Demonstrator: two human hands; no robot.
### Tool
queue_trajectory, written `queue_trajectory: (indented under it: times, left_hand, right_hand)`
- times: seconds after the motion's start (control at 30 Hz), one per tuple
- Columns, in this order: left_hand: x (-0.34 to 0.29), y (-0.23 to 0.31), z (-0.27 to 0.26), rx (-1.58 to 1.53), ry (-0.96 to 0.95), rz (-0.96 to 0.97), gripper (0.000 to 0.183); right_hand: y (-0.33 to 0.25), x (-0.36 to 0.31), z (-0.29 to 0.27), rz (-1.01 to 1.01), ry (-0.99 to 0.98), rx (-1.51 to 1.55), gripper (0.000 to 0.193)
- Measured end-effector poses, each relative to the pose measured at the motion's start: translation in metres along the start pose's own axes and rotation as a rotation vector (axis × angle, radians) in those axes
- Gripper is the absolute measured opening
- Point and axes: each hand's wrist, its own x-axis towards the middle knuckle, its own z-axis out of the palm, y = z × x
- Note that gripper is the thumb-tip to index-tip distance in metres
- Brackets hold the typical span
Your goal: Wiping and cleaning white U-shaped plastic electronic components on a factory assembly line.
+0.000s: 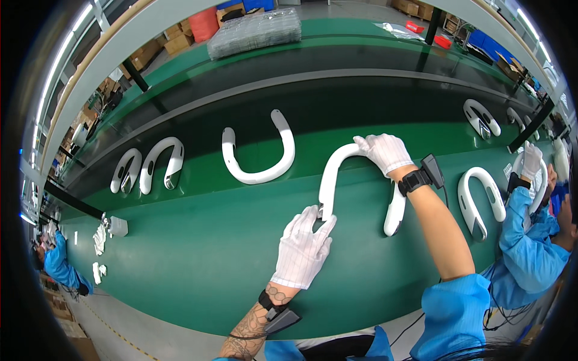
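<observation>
A white U-shaped device (329,180), shaped like a neckband, lies in front of me on the green table with its curve away from me. My gloved right hand (385,153) is closed over the top of the curve, hiding part of it. My gloved left hand (304,246) has thumb and forefinger at the tip of the left arm, where a small dark part shows. The right arm of the device comes out below my right wrist and ends near a dark oval mark. Both my wrists carry black straps with dark boxes.
Beyond my hands, a dark conveyor belt (337,96) with a green strip bears several similar white devices (259,174). Another U-shaped device (466,198) lies right, beside a co-worker in blue (524,240). A white container (118,227) and white gloves (100,237) lie left.
</observation>
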Motion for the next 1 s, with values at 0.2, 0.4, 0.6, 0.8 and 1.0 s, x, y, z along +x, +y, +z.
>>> queue_trajectory:
  times: [0.2, 0.4, 0.6, 0.8, 1.0]
  left_hand:
    - [0.035, 0.028, 0.028, -0.131, 0.086, 0.028, 0.042]
    - [0.051, -0.001, 0.039, -0.138, 0.216, -0.062, 0.039]
    - [0.07, -0.107, 0.015, 0.206, 0.437, -0.363, 0.038]
    - [0.067, -0.159, 0.01, 0.232, 0.389, -0.066, 0.028]
    - [0.086, -0.131, -0.056, 0.111, 0.207, -0.158, 0.026]
  right_hand:
    - [0.056, 0.025, -0.006, -0.129, 0.37, -0.312, 0.054]
    - [0.097, 0.019, -0.045, 0.1, 0.424, -0.076, 0.045]
    - [-0.023, -0.114, -0.097, 0.07, -0.046, 0.116, 0.044]
    - [-0.051, -0.18, -0.053, 0.08, 0.098, 0.279, 0.057]
    - [-0.002, -0.099, 0.016, 0.23, 0.286, 0.265, 0.043]
